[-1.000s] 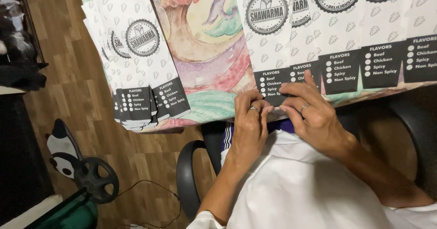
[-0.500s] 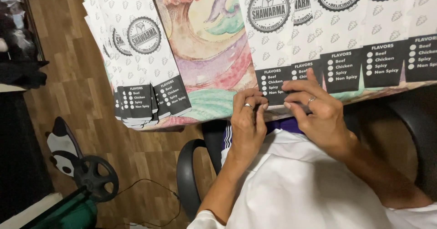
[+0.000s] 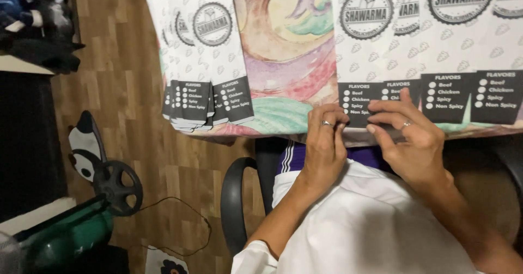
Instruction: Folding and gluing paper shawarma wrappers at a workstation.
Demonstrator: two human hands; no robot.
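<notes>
Both hands have edged up onto the paper sleeve: left hand and right hand pinch its dark lower edge, apparently folding it; next, a firm crease.

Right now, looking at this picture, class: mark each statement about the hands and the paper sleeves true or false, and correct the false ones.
1. Both hands touch the dark end of a paper sleeve at the table edge. True.
2. The left hand wears a ring. True.
3. The stack of sleeves lies under the right hand. False: it lies apart, off to the left.
4. The tablecloth is plain white. False: it is a multicoloured swirl.
5. The floor is tiled. False: it looks like wood planks.
</notes>
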